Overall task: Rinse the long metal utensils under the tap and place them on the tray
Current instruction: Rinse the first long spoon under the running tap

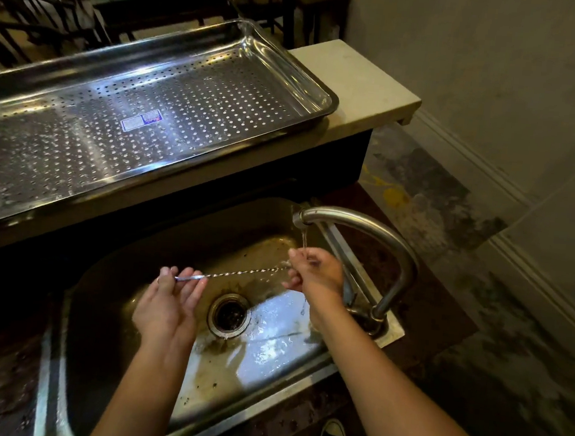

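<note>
- Steel on wet skin slips. The long twisted steel utensil (239, 273) hangs nearly level, left of the curved brushed-metal tap (365, 224). Your left hand (170, 308) only pinches its outer end between thumb and fingertips, the fingers lying close together. If that pinch loosens, the end could drop.
- Your right hand (316, 272) sits directly under the tap's spout, fingers curled round the utensil's other end. That end is hidden in the grip, so I cannot tell how firmly you hold it.
- Below and left of the tap, the round dark drain (229, 315) of the stained steel sink (262, 410) lies open. A dropped utensil this thin could slide in end-first.
- The thin stream of water (304, 236) lands on your right hand only. The middle and the left end may reach the tray unrinsed unless you draw them under the tap.
- The large perforated stainless tray (325, 92) sits on the counter beyond and left of the tap, well apart and higher. On a one-handed carry, the long shaft could knock against its rim.
</note>
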The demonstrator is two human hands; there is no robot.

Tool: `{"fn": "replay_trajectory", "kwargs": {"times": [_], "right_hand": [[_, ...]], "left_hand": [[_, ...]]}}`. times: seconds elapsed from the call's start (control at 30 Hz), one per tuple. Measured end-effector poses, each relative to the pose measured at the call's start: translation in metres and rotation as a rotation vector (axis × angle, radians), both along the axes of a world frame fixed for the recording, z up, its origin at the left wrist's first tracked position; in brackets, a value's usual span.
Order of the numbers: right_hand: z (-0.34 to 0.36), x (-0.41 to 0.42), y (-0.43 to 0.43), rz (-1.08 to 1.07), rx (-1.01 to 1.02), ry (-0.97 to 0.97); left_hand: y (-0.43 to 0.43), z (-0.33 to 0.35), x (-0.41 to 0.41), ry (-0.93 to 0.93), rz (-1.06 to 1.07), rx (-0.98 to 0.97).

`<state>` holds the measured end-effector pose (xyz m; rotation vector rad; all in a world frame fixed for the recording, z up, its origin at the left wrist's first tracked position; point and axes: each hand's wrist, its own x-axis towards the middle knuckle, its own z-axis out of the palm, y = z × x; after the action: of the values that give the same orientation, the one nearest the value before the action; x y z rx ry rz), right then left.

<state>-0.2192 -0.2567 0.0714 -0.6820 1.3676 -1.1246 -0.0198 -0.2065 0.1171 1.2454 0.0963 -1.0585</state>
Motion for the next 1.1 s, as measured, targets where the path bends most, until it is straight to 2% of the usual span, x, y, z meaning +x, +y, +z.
{"fn": "replay_trajectory", "kwargs": {"times": [0.17,0.3,0.43,0.5,0.6,0.7,0.9,1.0,1.1], "right_hand": [[-0.007,0.004,0.005,-0.074,0.063,-0.334],[-0.008,0.018,0.014,0.062,0.102,-0.325],[0.001,0.004,0.000,-0.148,0.151,-0.373],[0.002,0.001,-0.002,-0.185,0.142,-0.427],[-0.002,0.011,0.012,-0.054,0.125,-0.452],[-0.004,0.016,0.021,0.102,0.098,-0.393],[0.009,-0.008,0.000,-0.141,0.049,-0.394],[0.012,0.001,0.007,0.030,0.046,-0.439],[0.010,0.012,0.018,0.243,0.067,-0.333]], "left_hand": [[0.015,-0.005,-0.010,0.052,-0.023,0.031],[0.030,-0.004,-0.027,-0.003,-0.122,0.028],[0.037,-0.006,-0.016,-0.010,-0.067,0.028],[0.038,-0.010,-0.009,-0.032,-0.082,0.039],[0.041,-0.018,-0.008,-0.043,-0.128,0.062],[0.045,-0.027,-0.010,-0.047,-0.183,0.065],[0.059,-0.042,0.003,-0.181,-0.228,0.087],[0.063,-0.050,-0.002,-0.248,-0.317,0.099],[0.063,-0.058,-0.011,-0.210,-0.418,0.119]]}}
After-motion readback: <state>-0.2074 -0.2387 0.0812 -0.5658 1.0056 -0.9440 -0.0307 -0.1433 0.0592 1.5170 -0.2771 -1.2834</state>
